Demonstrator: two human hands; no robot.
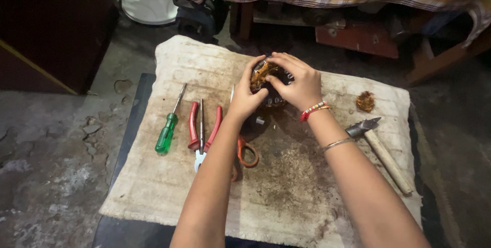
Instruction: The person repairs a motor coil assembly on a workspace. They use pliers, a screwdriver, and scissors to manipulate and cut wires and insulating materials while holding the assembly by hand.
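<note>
Both hands clasp motor stator [269,82] at 12 o'clock of cloth [169,186]: left hand [246,99] braces side, right hand [300,85] cups top, steadying it. Screwdriver [169,125], pliers [202,128] at 9 o'clock; hammer [381,148] at 3, within reach.

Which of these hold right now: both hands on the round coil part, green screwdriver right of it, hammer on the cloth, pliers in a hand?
1. Both the left hand and right hand hold the dark round part with copper-coloured windings. True.
2. The green-handled screwdriver lies right of it. False: left.
3. The wooden-handled hammer lies on the stained beige cloth. True.
4. The red-handled pliers are in a hand. False: they lie on the cloth.
</note>
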